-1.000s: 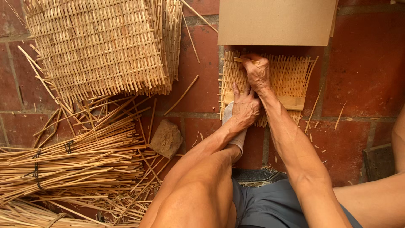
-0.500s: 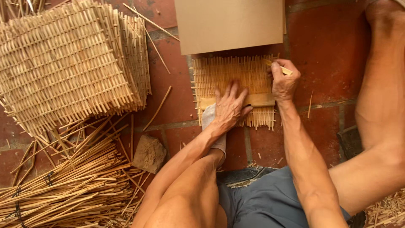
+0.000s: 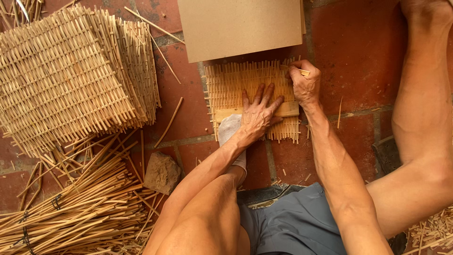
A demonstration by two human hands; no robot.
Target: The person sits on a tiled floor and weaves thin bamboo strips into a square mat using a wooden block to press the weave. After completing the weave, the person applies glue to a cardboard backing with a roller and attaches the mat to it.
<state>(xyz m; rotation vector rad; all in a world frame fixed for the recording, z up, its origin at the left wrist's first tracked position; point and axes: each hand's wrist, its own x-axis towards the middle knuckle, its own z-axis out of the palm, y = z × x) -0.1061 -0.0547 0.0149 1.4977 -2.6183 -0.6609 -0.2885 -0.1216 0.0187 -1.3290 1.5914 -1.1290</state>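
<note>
Both hands stay on the woven mat (image 3: 236, 82); right hand's (image 3: 306, 84) grip still pinches a strip (image 3: 302, 72).

board (image 3: 240, 28) blocks mat's far edge | stone (image 3: 162, 172), bundle (image 3: 71, 217) crowd left | right tiles (image 3: 358, 61) open

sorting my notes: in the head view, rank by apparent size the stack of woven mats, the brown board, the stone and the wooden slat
1. stack of woven mats
2. brown board, partly cut off by the frame
3. stone
4. wooden slat, partly hidden by the left hand, so close with the stone
</note>
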